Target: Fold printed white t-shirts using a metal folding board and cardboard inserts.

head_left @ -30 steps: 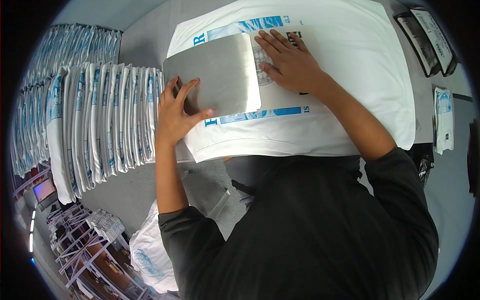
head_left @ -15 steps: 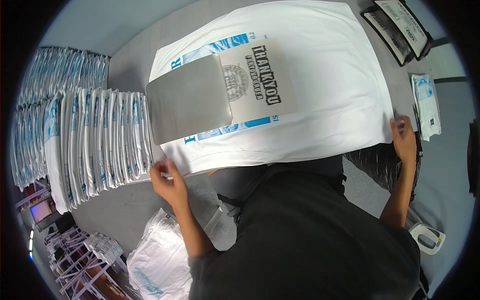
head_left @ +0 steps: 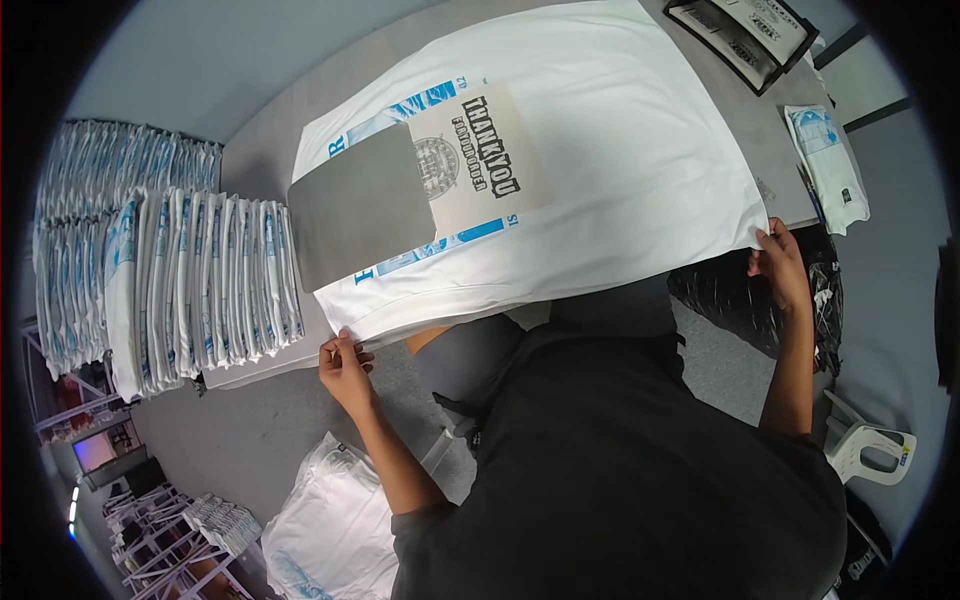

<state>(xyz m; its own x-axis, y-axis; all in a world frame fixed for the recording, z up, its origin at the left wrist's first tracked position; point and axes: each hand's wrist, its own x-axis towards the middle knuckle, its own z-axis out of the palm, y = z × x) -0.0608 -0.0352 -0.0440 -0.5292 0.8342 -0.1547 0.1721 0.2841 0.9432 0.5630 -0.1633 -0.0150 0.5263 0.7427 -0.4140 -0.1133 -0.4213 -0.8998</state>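
A white T-shirt (head_left: 630,150) with a blue print lies spread across the grey table. On top of it rests a thin grey folding board (head_left: 365,210) with rounded corners. A cream card (head_left: 510,150) with dark lettering sits beside the board, partly covered by it. At the shirt's near left corner, my left hand (head_left: 347,375) pinches the fabric edge. My right hand (head_left: 783,265) grips the near right corner, fingers closed, at the table's right end.
Folded white shirts (head_left: 210,280) stand in packed rows on the left. A black tray of cards (head_left: 745,40) and a folded shirt (head_left: 828,165) are at the far right. A black plastic bag (head_left: 735,305) hangs below the table edge. White garments in clear plastic (head_left: 330,525) lie on the floor.
Both hands have closed on the shirt's near corners. My left hand has come slightly right and down, and the shirt's near right corner is lifted a little. The whole view has shifted slightly.
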